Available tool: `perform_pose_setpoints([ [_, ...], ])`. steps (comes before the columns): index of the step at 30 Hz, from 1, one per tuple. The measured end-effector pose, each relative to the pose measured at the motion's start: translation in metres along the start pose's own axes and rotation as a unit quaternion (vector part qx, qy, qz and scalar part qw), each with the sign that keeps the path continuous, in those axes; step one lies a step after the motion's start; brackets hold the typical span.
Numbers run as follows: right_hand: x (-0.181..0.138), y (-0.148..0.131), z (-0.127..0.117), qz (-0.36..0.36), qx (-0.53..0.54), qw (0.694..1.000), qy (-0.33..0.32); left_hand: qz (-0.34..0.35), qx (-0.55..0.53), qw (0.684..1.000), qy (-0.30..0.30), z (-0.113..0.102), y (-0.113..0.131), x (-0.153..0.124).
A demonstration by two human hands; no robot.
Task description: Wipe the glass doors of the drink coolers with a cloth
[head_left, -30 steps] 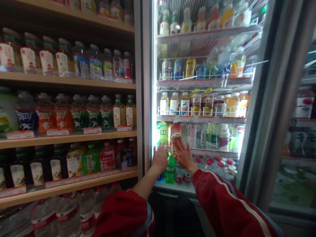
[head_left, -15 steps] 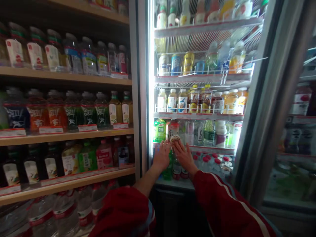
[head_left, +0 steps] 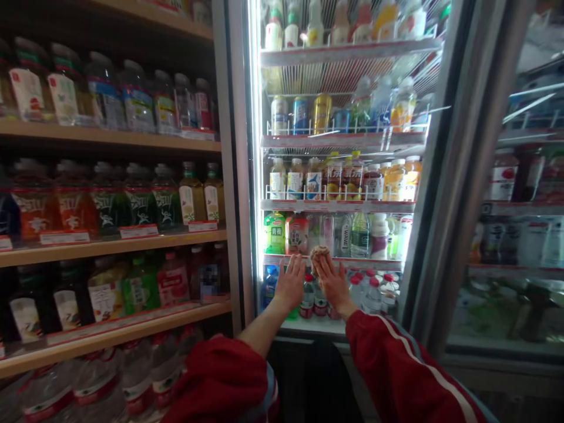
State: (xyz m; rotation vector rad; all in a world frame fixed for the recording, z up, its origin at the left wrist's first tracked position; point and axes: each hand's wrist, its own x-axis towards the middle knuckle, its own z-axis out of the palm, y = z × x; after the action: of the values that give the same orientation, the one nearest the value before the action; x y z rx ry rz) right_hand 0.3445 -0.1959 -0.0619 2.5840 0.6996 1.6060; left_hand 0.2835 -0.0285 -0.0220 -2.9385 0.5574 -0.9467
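My right hand (head_left: 330,283) presses a crumpled light-brown cloth (head_left: 319,256) under its fingertips. The cloth is at the height of the fridge's lower shelf edge and seems to lie against the glass front (head_left: 304,138). Just to the left, my left hand (head_left: 291,285) is open, with its fingers stretched upward and nothing in it. Its palm faces the fridge; whether it touches the glass I cannot tell. Beyond the hands stand a green bottle (head_left: 275,234), a red-labelled bottle (head_left: 296,234) and small red-capped bottles (head_left: 371,294).
Wooden shelves (head_left: 110,247) of drinks line the left side, with large water bottles (head_left: 94,379) at the bottom. A metal door frame (head_left: 462,176) runs up on the right, beside another glass-fronted section with drinks (head_left: 504,176). The lit fridge holds several rows of bottles and cans (head_left: 322,114).
My view has turned slightly to the right. Against the fridge shelves, both hands have shifted right and a little down, the cloth travelling with my right hand.
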Motion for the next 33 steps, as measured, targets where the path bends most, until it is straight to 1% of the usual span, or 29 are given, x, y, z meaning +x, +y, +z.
perform_pose_setpoints([
  [2, -0.004, 0.005, -0.002, 0.003, 0.0, 1.0, -0.003, 0.009, 0.0, 1.0, 0.001, 0.003, 0.004, 0.001],
  [7, 0.013, 0.03, -0.011, 0.056, -0.007, 0.998, 0.024, 0.012, 0.004, 1.0, -0.006, 0.005, 0.009, 0.004],
  [9, 0.014, 0.036, -0.012, 0.068, -0.012, 0.997, 0.031, 0.014, 0.015, 1.0, 0.001, 0.004, 0.011, 0.006],
  [13, -0.004, 0.033, -0.008, 0.051, -0.025, 0.998, 0.023, 0.036, 0.041, 0.998, 0.03, 0.002, 0.018, 0.012],
  [17, -0.022, 0.034, -0.003, 0.032, -0.032, 0.999, 0.01, 0.051, 0.042, 0.997, 0.039, 0.0, 0.028, 0.018],
  [19, -0.02, 0.04, -0.003, 0.035, -0.028, 0.999, 0.016, 0.053, 0.038, 0.997, 0.038, 0.001, 0.031, 0.02],
  [25, 0.001, 0.061, -0.01, 0.077, -0.03, 0.996, 0.04, 0.05, 0.04, 0.998, 0.03, 0.006, 0.033, 0.022],
  [27, -0.001, 0.061, -0.01, 0.077, -0.035, 0.996, 0.036, 0.05, 0.04, 0.998, 0.03, 0.006, 0.034, 0.022],
  [33, -0.024, 0.058, -0.002, 0.048, -0.066, 0.996, 0.038, 0.063, 0.031, 0.997, 0.037, 0.007, 0.043, 0.026],
])
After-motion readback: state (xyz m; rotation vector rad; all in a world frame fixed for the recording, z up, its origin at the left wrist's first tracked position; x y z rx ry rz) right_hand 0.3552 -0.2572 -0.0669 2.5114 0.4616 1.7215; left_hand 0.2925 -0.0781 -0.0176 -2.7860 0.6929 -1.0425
